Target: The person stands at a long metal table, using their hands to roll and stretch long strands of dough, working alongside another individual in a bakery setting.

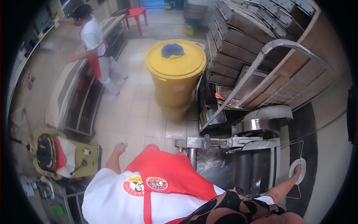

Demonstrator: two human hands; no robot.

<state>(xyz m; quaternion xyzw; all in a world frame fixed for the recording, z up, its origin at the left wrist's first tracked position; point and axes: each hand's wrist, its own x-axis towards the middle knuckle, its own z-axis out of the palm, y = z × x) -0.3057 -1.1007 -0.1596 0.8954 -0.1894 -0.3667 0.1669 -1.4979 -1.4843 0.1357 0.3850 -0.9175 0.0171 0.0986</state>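
Observation:
My right arm stretches out to the right, and my right hand [297,174] grips a white ring-shaped wheel [303,168] beside the roller machine. Part of the wheel lies behind my fingers. Dark rollers [257,170] and a floury metal plate [216,170] make up the near part of the roller machine [276,160]. On the other side of my body, my left hand [120,148] is held low over the tiled floor, fingers curled together. Whether anything small sits in that hand is too small to tell. A red apron [160,162] covers my front.
Ahead stands a large yellow lidded bin [175,74] with a blue cloth [172,50] on top. Stacked metal trays [238,52] and a metal-framed cart [257,61] rise to the right. A co-worker [93,41] stands by a long worktable [71,89]. Another machine [80,158] is at left.

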